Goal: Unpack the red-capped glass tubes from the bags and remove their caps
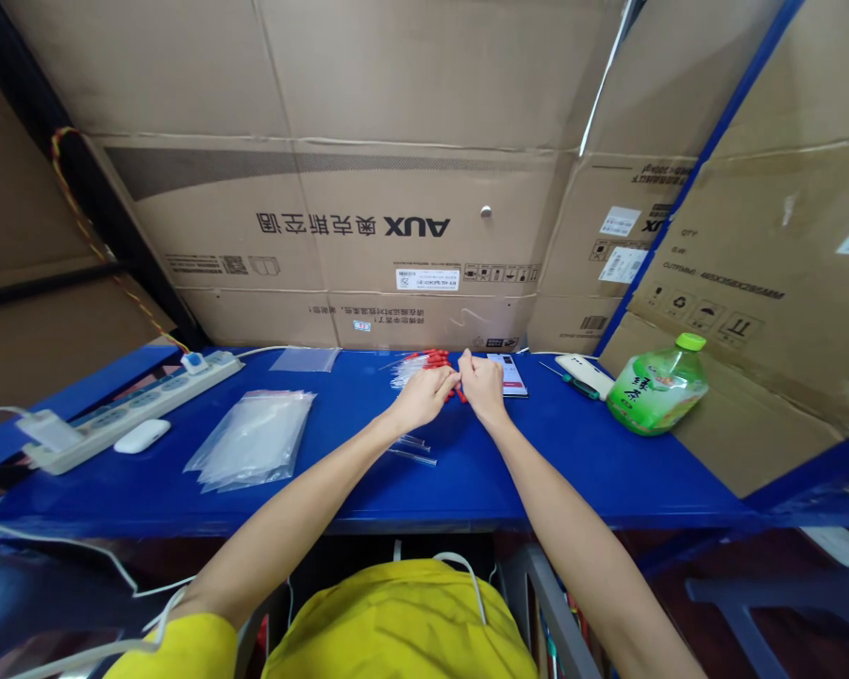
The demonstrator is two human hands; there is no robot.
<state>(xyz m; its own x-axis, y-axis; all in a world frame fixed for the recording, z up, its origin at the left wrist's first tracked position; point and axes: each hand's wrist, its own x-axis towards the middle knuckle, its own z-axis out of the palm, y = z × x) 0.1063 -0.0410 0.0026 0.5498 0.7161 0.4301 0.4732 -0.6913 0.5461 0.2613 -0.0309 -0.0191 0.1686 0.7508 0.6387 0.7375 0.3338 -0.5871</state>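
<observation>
"Where are the red-tipped tubes (419, 366)?"
"Near the back edge of the desk (573, 467), just beyond the left hand (428, 396)."
"Grip?"
"It and the right hand (482, 382) are curled close together; can't tell what they hold."
"Room?"
"Phone (515, 379) just beside; bags (258, 438) left, bottle (657, 389) right, well apart."

the pieces (437, 358) are red, the table (471, 486) plain blue.

Blue flat tabletop (573, 481); behind it, brown printed cardboard panels (410, 75); toward its left end, a straight black post (103, 193).
</observation>
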